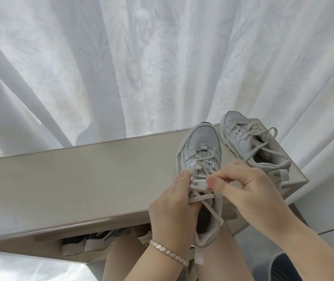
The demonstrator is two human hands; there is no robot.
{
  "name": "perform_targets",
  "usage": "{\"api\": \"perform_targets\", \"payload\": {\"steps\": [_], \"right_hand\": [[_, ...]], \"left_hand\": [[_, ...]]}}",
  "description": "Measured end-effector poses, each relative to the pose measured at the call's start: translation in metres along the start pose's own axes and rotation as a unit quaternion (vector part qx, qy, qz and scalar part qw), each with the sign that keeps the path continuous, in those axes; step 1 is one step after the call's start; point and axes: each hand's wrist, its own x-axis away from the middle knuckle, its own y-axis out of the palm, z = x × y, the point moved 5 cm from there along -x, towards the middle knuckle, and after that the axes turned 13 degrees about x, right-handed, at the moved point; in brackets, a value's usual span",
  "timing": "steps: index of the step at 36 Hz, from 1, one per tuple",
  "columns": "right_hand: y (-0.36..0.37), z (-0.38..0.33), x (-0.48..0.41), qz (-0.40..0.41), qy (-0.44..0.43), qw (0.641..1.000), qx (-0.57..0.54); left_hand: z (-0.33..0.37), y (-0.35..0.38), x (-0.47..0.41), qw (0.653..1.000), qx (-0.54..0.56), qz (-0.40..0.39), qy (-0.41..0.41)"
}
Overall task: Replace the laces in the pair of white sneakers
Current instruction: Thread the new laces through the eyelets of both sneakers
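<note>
Two white sneakers are at the right end of a pale wooden shoe cabinet (81, 175). The nearer sneaker (199, 145) overhangs the cabinet's front edge, toe pointing away from me, its heel above my knees. My left hand (174, 205) grips its left side by the eyelets, fingers curled over the off-white lace (200, 197). My right hand (243, 183) pinches a strand of that lace between thumb and fingers over the tongue. The second sneaker (243, 138) stands behind it to the right, its lace loose and untied.
A white patterned curtain (141, 57) hangs right behind the cabinet. Other shoes (93, 240) sit on an open shelf under the cabinet top. A dark shoe (283, 268) lies on the floor at the lower right. My bare knees are below the sneaker.
</note>
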Motion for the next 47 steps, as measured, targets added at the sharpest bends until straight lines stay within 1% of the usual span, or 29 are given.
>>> {"api": "perform_targets", "payload": {"steps": [2, 4, 6, 9, 12, 15, 20, 27, 31, 33, 35, 39, 41, 44, 47], "right_hand": [[-0.002, 0.007, -0.004, -0.008, 0.036, 0.998, -0.044], [-0.008, 0.016, -0.009, 0.009, 0.079, 0.995, -0.066], [-0.014, 0.025, -0.012, 0.020, 0.116, 0.991, -0.057], [-0.010, 0.036, -0.014, -0.038, 0.161, 0.986, -0.008], [-0.005, 0.036, -0.013, -0.077, 0.169, 0.982, 0.045], [-0.006, 0.035, -0.014, -0.074, 0.171, 0.980, 0.067], [-0.003, 0.035, -0.018, -0.083, 0.188, 0.976, 0.074], [-0.004, 0.030, -0.022, -0.107, 0.171, 0.976, 0.085], [-0.002, 0.025, -0.021, -0.071, 0.110, 0.987, 0.088], [-0.002, 0.024, -0.018, -0.036, 0.085, 0.992, 0.082], [-0.002, 0.026, -0.014, 0.008, 0.070, 0.996, 0.047], [0.006, 0.034, -0.006, 0.094, 0.079, 0.992, -0.034], [0.007, 0.038, -0.006, 0.122, 0.089, 0.988, -0.038], [0.003, 0.038, -0.011, 0.116, 0.100, 0.988, -0.038], [-0.003, 0.035, -0.014, 0.077, 0.113, 0.990, -0.016]], "left_hand": [[-0.002, 0.000, 0.000, 1.000, 0.006, -0.004, -0.007], [-0.003, 0.000, -0.001, 1.000, 0.018, -0.009, -0.016], [-0.004, 0.000, -0.001, 0.999, 0.021, -0.017, -0.021], [-0.005, 0.001, -0.001, 0.999, 0.017, -0.022, -0.031], [-0.005, 0.000, -0.002, 0.999, 0.021, -0.021, -0.038], [-0.004, -0.001, -0.003, 0.999, 0.020, -0.021, -0.035], [-0.001, -0.001, -0.001, 1.000, 0.003, -0.018, -0.019], [0.001, -0.001, 0.003, 1.000, -0.004, -0.013, 0.014], [0.000, -0.001, 0.003, 1.000, -0.005, -0.012, 0.011], [-0.001, -0.002, 0.001, 1.000, -0.001, -0.012, -0.001], [-0.004, -0.003, -0.001, 1.000, 0.010, -0.011, -0.018], [-0.006, -0.003, -0.001, 0.999, 0.022, -0.018, -0.030], [-0.004, -0.003, -0.002, 0.999, 0.019, -0.019, -0.029], [-0.002, -0.002, -0.004, 0.999, 0.016, -0.016, -0.024], [-0.001, -0.002, -0.003, 1.000, 0.003, -0.015, -0.011]]}}
